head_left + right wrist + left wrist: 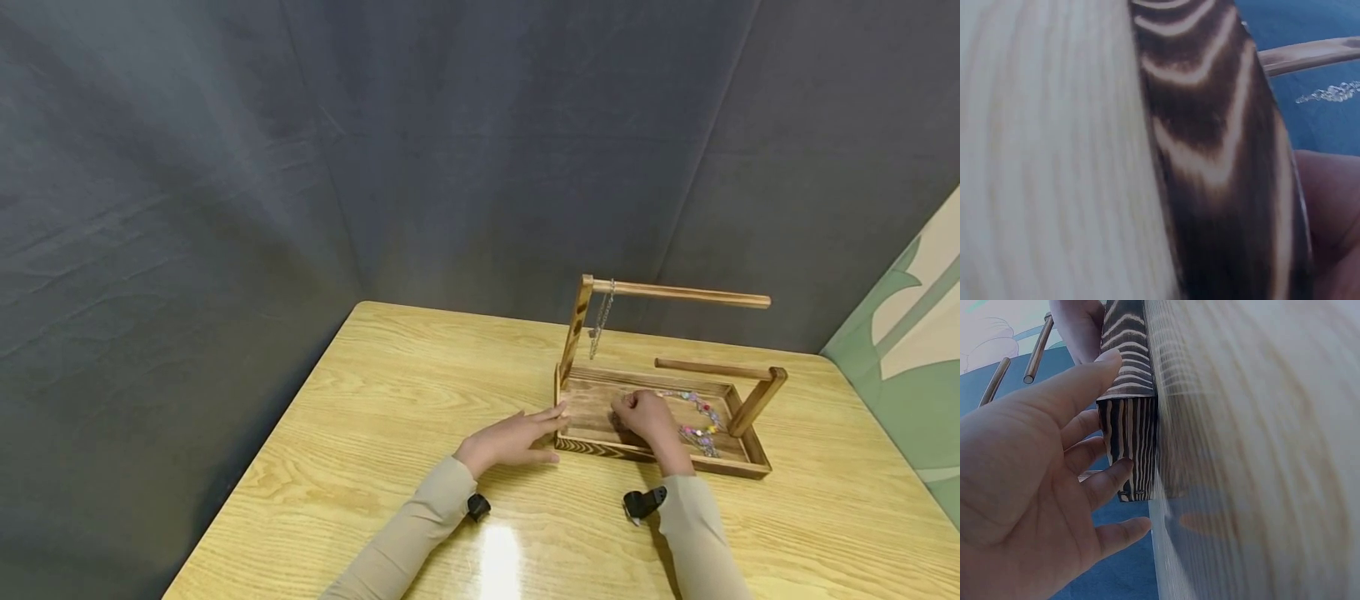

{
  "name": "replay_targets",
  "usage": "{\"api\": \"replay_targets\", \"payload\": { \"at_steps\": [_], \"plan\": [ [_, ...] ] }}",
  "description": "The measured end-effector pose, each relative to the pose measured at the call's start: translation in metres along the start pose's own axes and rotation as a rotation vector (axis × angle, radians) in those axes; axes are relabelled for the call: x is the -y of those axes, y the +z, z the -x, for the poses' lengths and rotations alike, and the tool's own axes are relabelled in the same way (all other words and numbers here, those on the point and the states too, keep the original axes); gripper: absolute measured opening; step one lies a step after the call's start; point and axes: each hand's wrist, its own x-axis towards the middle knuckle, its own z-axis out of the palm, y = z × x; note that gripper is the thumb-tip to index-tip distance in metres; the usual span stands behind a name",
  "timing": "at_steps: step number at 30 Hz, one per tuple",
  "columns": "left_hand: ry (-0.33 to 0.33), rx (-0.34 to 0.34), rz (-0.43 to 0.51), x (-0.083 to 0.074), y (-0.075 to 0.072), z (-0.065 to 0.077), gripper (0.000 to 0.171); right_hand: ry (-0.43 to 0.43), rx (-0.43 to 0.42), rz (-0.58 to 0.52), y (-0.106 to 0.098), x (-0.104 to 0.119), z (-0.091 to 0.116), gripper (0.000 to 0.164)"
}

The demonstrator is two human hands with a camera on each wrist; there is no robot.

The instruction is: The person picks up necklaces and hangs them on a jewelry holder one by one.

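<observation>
A wooden jewelry stand (pixel 630 451) has a shallow tray base and two posts with bars. My left hand (pixel 516 439) lies against the tray's left end, fingers spread; in the left wrist view its fingers (pixel 1110 481) reach along the dark-grained end wall. Over the tray floor, my right hand (pixel 647 417) reaches down with curled fingers. A small dark patch shows by its fingertips, too unclear to name, and the tray wall mostly hides this hand in the right wrist view. Right of it lies a colorful charm bracelet (pixel 705 408).
A silver chain (pixel 602 321) hangs from the upper bar (pixel 682 293), near its post. The lower bar (pixel 708 368) extends left from the right post (pixel 757 404). Beneath the stand is a light wooden table (pixel 390 400), with a dark curtain (pixel 480 167) behind it.
</observation>
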Motion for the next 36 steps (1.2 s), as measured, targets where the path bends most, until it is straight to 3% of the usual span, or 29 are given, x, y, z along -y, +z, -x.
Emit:
{"api": "replay_targets", "payload": {
  "at_steps": [7, 16, 20, 27, 36],
  "plan": [
    [-0.003, -0.004, 0.002, 0.0015, -0.0005, 0.0005, 0.067, 0.004, 0.034, -0.12, -0.0024, -0.0029, -0.0021, 0.03],
    [0.013, -0.006, -0.015, -0.0006, 0.0004, 0.0014, 0.068, 0.004, 0.002, -0.264, -0.0007, -0.005, -0.0012, 0.031],
    [0.01, 0.0, -0.004, -0.0011, 0.0017, 0.0021, 0.068, -0.028, -0.05, -0.328, 0.0003, -0.0052, -0.0005, 0.026],
    [0.003, -0.004, 0.004, 0.0001, 0.0034, 0.001, 0.068, -0.085, -0.134, -0.361, 0.0008, -0.0047, -0.0012, 0.019],
    [0.007, -0.01, 0.004, 0.0007, 0.003, -0.0007, 0.067, -0.093, -0.121, -0.408, -0.0026, -0.0016, 0.0005, 0.018]
  ]
}}
